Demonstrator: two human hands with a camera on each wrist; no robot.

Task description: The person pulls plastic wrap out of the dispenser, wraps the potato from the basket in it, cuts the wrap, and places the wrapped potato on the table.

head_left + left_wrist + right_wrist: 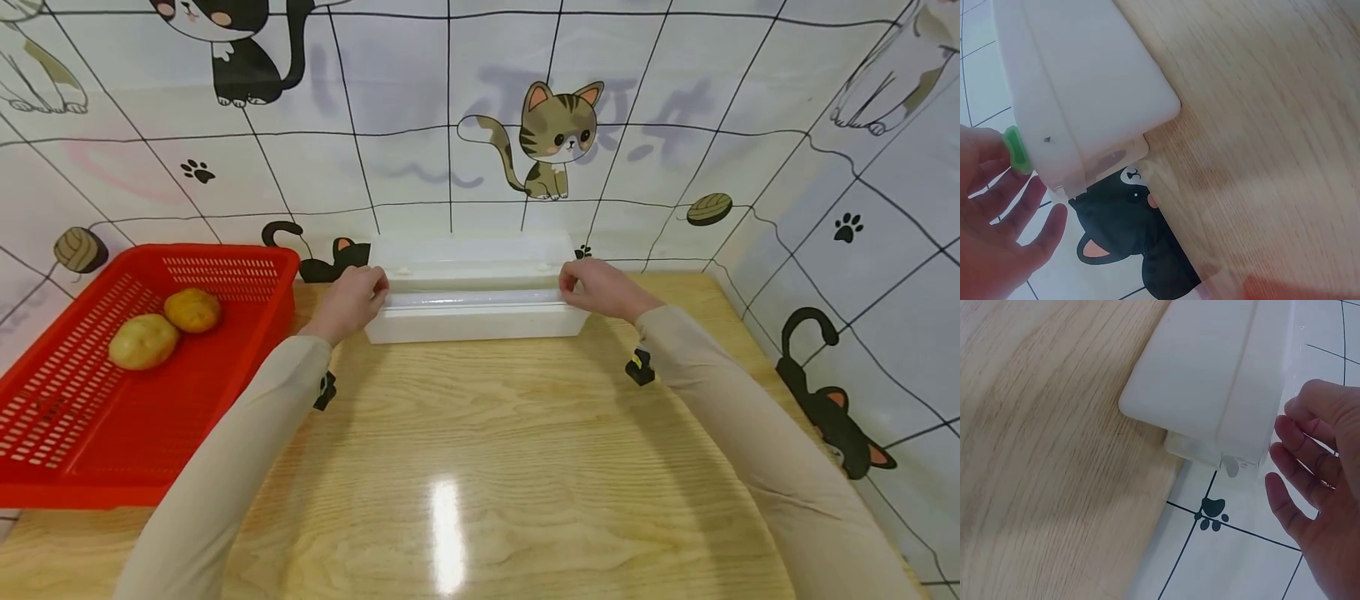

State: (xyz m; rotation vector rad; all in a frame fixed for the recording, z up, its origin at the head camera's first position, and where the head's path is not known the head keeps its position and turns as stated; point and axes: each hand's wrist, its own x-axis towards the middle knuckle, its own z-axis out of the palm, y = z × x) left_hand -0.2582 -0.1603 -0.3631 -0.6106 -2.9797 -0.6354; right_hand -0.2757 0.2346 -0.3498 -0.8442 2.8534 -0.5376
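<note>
A long white cling film dispenser (pixel 472 325) stands at the back of the table, its lid (pixel 472 254) raised and a shiny roll of cling film (pixel 480 299) showing inside. At its left end my left hand (pixel 348 302) has thumb and forefinger together, pinching the film's edge. In the left wrist view those fingertips are beside a green slider (pixel 1017 150) on the dispenser. My right hand (pixel 606 289) pinches the clear film at the other end. The right wrist view has its other fingers (pixel 1288 503) loosely bent, close to the dispenser's edge.
On the left stands a red plastic basket (pixel 142 442) holding two potatoes, one larger (pixel 144 342) and one smaller (pixel 192 310). Behind the wooden table (pixel 525 467) rises a wall covering (pixel 405 175) with cat drawings; it continues along the right.
</note>
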